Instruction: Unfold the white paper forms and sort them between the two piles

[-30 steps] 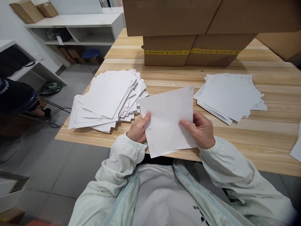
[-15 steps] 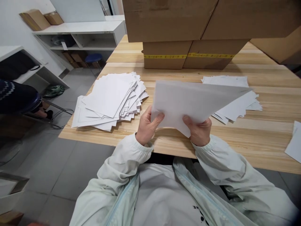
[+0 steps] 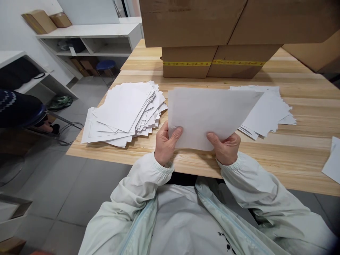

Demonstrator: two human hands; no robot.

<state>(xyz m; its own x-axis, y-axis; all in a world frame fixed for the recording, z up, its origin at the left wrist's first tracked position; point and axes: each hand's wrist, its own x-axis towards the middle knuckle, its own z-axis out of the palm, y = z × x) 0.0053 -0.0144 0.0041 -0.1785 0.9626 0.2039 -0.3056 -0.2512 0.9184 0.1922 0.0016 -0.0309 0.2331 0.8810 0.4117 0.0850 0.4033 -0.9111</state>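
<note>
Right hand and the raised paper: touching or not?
Touching. The head view shows the right hand gripping the lower edge of the raised paper, thumb pressed flat on its near face.

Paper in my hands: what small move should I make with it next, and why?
I'd probably draw the paper slightly toward you with both the left hand and right hand. Its far right corner hides part of the right-hand pile in this view, while bare tabletop shows nearer you.
</note>
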